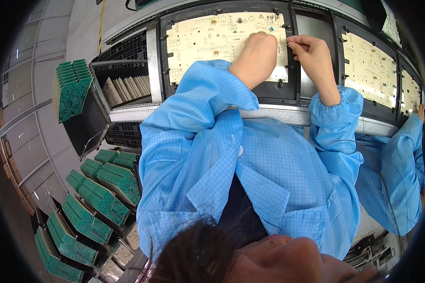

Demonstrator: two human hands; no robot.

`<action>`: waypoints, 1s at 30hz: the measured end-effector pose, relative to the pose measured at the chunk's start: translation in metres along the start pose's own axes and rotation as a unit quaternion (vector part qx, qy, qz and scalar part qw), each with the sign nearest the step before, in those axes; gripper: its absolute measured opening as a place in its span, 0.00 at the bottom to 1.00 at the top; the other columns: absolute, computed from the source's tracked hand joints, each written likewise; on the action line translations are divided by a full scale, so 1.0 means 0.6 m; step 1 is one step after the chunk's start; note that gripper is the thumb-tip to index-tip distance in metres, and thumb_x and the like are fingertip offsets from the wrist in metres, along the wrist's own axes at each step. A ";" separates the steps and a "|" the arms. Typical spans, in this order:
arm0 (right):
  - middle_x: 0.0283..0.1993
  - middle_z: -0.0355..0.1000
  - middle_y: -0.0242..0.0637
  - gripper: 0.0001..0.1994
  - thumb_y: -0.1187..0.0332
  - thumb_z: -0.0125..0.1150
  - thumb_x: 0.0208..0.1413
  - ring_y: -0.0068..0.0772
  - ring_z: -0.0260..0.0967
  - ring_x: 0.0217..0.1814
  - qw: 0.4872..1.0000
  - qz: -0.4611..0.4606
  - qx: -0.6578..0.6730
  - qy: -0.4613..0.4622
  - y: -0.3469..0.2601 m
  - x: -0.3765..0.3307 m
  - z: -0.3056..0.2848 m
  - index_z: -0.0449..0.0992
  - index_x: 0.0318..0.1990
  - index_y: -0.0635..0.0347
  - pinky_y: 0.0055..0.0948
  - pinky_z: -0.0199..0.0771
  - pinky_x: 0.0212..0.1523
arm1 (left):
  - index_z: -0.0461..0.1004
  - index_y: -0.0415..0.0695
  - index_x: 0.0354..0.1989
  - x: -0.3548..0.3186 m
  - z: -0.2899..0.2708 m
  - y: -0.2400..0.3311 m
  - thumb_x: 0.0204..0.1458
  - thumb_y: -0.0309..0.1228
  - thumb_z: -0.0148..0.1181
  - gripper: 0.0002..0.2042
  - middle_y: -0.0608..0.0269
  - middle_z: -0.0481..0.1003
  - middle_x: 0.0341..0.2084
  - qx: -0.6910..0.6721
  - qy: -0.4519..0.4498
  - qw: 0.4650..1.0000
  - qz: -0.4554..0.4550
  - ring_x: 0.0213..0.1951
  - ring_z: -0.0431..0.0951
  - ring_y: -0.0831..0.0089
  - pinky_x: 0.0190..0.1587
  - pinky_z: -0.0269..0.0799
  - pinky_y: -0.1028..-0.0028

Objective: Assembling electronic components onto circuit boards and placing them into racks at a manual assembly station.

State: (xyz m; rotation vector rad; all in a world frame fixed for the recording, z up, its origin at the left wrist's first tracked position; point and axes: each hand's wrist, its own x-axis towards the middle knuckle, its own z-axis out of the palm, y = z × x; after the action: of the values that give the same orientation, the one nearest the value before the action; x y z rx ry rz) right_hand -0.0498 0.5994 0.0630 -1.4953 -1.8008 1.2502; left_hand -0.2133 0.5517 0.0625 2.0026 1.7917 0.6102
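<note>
A cream circuit board [184,45] lies in a black carrier frame [293,87], held at its edges by small black clips. My left hand [256,59] is over the board's right half, its fingers curled down; whatever they hold, if anything, is hidden. Just beyond those fingertips a small blue component [272,29] stands on the board. At the board's right edge my right hand [311,55] is closed in a pinch. A tiny dark bit shows at its fingertips, too small to name. Both sleeves are blue checked cloth.
More cream boards in carriers [370,66] line the rail to the right, where a co-worker's blue sleeve [403,155] reaches in. To the left, a black rack [87,132] holds green boards [73,89]. Several stacks of green boards [99,198] stand lower left. A metal rail [132,113] runs along the near edge.
</note>
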 end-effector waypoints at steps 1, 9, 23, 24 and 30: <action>0.29 0.77 0.31 0.08 0.74 0.61 0.57 0.18 0.72 0.30 1.000 -0.023 -0.021 0.007 0.003 0.000 0.003 0.80 0.42 0.69 0.20 0.74 0.31 | 0.79 0.33 0.29 0.000 0.002 0.004 0.47 0.22 0.58 0.06 0.43 0.78 0.26 0.029 0.010 0.999 0.026 0.33 0.80 0.50 0.40 0.75 0.59; 0.26 0.77 0.36 0.11 0.77 0.60 0.51 0.23 0.73 0.24 0.996 -0.050 -0.077 0.007 -0.012 -0.002 0.022 0.72 0.43 0.63 0.25 0.72 0.28 | 0.80 0.35 0.34 0.005 -0.011 -0.014 0.48 0.23 0.59 0.07 0.40 0.76 0.27 -0.045 0.007 0.999 0.028 0.34 0.78 0.46 0.43 0.74 0.56; 0.23 0.75 0.43 0.13 0.77 0.57 0.46 0.47 0.74 0.26 0.973 -0.101 -0.191 0.084 -0.032 -0.011 0.059 0.71 0.42 0.60 0.41 0.72 0.30 | 0.78 0.37 0.31 0.015 0.000 -0.042 0.50 0.26 0.60 0.05 0.48 0.78 0.26 0.028 0.049 0.996 0.074 0.36 0.77 0.52 0.47 0.69 0.58; 0.26 0.75 0.44 0.12 0.78 0.56 0.47 0.50 0.73 0.27 0.961 -0.122 -0.230 0.097 -0.036 -0.017 0.068 0.71 0.42 0.60 0.44 0.71 0.30 | 0.78 0.37 0.31 0.015 -0.005 -0.041 0.50 0.26 0.60 0.05 0.48 0.78 0.26 0.027 0.049 0.996 0.074 0.36 0.77 0.52 0.47 0.69 0.58; 0.35 0.73 0.45 0.07 0.76 0.59 0.50 0.51 0.70 0.37 0.929 -0.213 -0.282 0.105 -0.039 -0.018 0.068 0.75 0.38 0.59 0.45 0.70 0.37 | 0.79 0.35 0.33 -0.003 -0.057 -0.047 0.49 0.24 0.59 0.06 0.49 0.79 0.22 -0.182 0.126 0.974 -0.049 0.27 0.81 0.57 0.40 0.75 0.63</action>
State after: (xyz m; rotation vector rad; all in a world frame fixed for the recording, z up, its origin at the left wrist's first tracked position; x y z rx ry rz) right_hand -0.0916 0.5761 0.0664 -1.3282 -2.2817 0.3568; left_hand -0.2556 0.5532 0.0753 1.6388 1.7485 1.1134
